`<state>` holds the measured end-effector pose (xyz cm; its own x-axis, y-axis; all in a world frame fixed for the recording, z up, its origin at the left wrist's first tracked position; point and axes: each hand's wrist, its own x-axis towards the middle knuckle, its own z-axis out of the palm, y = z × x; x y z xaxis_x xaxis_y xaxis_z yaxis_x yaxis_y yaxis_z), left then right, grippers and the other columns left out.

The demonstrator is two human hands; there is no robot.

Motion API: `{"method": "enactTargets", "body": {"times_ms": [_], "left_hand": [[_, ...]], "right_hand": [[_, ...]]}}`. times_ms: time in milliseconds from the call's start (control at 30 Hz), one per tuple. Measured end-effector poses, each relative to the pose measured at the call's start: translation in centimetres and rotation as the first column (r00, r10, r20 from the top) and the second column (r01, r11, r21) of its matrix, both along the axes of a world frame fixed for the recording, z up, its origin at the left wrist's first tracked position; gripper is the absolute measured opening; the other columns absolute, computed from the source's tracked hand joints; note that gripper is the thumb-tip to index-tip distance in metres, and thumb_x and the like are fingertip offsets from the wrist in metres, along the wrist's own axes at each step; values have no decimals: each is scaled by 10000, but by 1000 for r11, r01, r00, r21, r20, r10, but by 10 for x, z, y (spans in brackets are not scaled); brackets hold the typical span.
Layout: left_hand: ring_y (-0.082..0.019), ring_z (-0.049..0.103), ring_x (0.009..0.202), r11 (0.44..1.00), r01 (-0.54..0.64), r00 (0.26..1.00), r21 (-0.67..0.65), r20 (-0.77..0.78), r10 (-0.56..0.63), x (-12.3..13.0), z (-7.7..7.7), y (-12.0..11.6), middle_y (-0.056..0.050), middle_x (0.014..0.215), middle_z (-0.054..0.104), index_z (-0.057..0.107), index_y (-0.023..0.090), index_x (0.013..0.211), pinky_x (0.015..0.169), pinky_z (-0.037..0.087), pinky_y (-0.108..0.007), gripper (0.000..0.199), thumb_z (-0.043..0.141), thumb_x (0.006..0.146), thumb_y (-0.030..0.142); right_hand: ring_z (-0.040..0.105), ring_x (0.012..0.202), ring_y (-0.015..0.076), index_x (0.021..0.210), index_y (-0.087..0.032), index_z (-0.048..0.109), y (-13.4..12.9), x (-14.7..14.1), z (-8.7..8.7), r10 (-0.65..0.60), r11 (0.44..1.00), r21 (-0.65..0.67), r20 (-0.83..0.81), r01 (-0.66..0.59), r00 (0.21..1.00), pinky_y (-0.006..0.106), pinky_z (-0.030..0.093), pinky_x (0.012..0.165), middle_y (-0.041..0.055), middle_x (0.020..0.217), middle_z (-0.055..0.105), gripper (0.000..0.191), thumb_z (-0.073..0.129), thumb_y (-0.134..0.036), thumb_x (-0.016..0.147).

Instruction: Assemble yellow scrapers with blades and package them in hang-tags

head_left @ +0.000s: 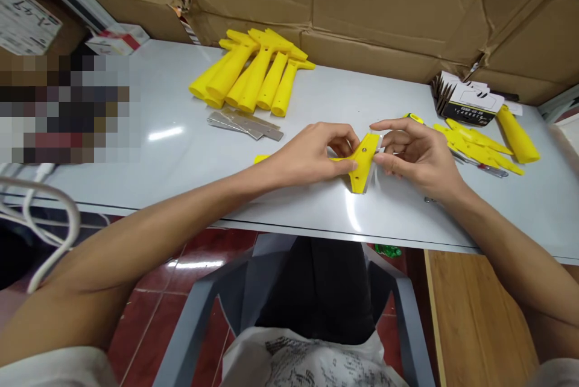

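Observation:
My left hand [323, 152] grips a yellow plastic scraper [365, 155], thumb on the face of its wide head and fingers behind. Two small screws show in that head, and a thin metal blade [370, 173] runs along its right edge. The handle points left, partly hidden under my left hand. At the blade side, my right hand [418, 152] has its thumb and fingers against the edge, index finger near the top corner. Something clear or shiny shows between those fingers; I cannot make out what it is.
Behind lies a pile of yellow scraper handles [253, 70], with loose metal blades [244, 123] in front. To the right are yellow head pieces [479, 143], a yellow handle [520, 134] and black-and-white cards [470, 100]. Cardboard [371, 7] stands along the back; white cables [67, 218] hang at left.

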<state>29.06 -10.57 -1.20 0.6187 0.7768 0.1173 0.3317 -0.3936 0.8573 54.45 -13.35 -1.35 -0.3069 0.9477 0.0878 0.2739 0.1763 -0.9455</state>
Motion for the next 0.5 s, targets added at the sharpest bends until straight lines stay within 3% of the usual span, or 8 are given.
{"method": "enactTargets", "body": {"times_ms": [167, 267, 400, 500], "left_hand": [[-136, 721, 786, 998, 8, 999, -69, 40, -6, 4, -3, 2, -63, 1093, 805, 708, 177, 1045, 720, 567, -271, 261, 760, 863, 357], [-146, 711, 834, 1000, -7, 997, -22, 83, 9, 5, -3, 1, -54, 1004, 792, 720, 175, 1022, 767, 573, -268, 308, 792, 877, 437], [-139, 704, 779, 999, 33, 993, -26, 116, -30, 4, -3, 2, -16, 859, 760, 718, 187, 1080, 723, 550, -247, 324, 780, 923, 464], [-137, 720, 752, 998, 39, 990, -52, 136, -31, 1, -4, 5, 7, 822, 738, 683, 203, 1100, 700, 555, -240, 305, 780, 921, 430]], "right_hand": [[521, 606, 117, 1271, -298, 719, 1, -5, -2, -67, 997, 23, -39, 68, 997, 298, 436, 516, 9, 931, 720, 574, 968, -493, 792], [516, 604, 118, 1292, -314, 691, -1, -7, 0, -79, 996, 30, -65, 81, 995, 302, 450, 534, -1, 922, 723, 603, 973, -491, 789], [557, 606, 125, 1285, -306, 682, -5, -12, 3, -104, 993, 42, -49, 106, 993, 304, 475, 533, -2, 905, 744, 665, 1002, -536, 750], [570, 577, 135, 1189, -281, 722, -5, -7, 10, -160, 985, 61, -11, 160, 987, 314, 461, 509, 3, 817, 742, 546, 936, -618, 817]]}}
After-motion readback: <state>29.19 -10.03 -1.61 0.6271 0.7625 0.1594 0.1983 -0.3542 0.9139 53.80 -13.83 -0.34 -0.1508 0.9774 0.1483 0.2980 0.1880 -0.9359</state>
